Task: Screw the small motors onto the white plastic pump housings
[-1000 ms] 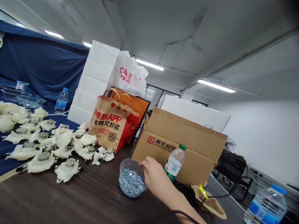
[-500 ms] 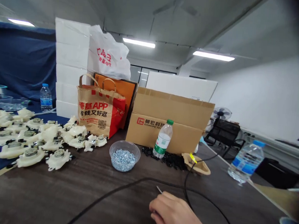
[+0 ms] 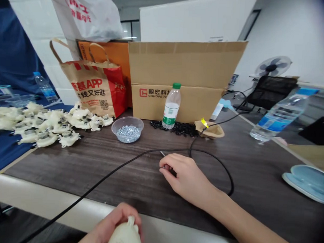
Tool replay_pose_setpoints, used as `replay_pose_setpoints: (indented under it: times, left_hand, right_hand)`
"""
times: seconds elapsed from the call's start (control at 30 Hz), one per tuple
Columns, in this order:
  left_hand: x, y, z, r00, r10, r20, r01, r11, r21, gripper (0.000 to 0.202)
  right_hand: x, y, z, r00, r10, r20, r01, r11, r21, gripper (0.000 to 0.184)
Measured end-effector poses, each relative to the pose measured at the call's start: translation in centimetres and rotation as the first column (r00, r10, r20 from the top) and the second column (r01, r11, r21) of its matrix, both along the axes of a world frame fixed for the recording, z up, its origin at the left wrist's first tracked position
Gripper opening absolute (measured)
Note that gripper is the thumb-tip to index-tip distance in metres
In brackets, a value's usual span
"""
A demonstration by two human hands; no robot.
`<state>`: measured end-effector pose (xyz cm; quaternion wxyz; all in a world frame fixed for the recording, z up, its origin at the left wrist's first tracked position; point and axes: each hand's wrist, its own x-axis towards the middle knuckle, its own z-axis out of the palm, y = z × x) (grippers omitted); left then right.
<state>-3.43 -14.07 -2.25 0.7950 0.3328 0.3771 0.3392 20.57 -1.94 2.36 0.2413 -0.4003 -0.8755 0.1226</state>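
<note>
Cream housing (image 3: 126,238) in my left hand (image 3: 107,224), by the counter (image 3: 68,171)'s near edge
I see those fingers (image 3: 130,210) wrapped around it; my right hand (image 3: 185,176) curls inward, its grip I can't tell.

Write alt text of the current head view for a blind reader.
A left hand holds a cream plastic part by the near edge of a dark table; the curled right hand is over the table. Beyond: a clear bowl of metal pieces, more cream parts, a cardboard box.
</note>
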Motion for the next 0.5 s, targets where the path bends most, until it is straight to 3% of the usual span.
replay_pose_setpoints:
  times: [0.1, 0.17, 0.3, 0.4, 0.5]
  left_hand:
    - [1.6, 2.1, -0.3, 1.0, 0.005, 0.0, -0.005, 1.0, 0.025, 0.041]
    - [2.2, 3.4, 0.1, 1.0, -0.025, 0.012, 0.024, 0.996, 0.083, 0.048]
    - [2.5, 6.4, 3.0, 0.974, -0.09, -0.206, 0.155, 0.931, 0.329, 0.067]
    - [2.6, 9.6, 5.6, 0.935, -0.2, -0.293, 0.3, 0.888, 0.349, 0.058]
    - [3.2, 12.6, 6.5, 0.915, -0.333, -0.226, 0.393, 0.861, 0.322, 0.044]
  right_hand:
    - [0.0, -0.1, -0.2, 1.0, -0.007, -0.012, 0.007, 1.0, 0.001, 0.013]
    - [0.1, -0.1, -0.2, 1.0, -0.014, -0.011, 0.014, 1.0, -0.002, 0.014]
    - [0.2, 0.0, 0.0, 0.998, -0.058, 0.001, 0.058, 0.998, 0.002, 0.015]
    - [0.4, 0.3, 0.2, 0.993, -0.115, 0.0, 0.115, 0.993, 0.012, 0.012]
    - [0.8, 1.1, 0.0, 0.978, -0.208, -0.004, 0.208, 0.978, 0.016, 0.014]
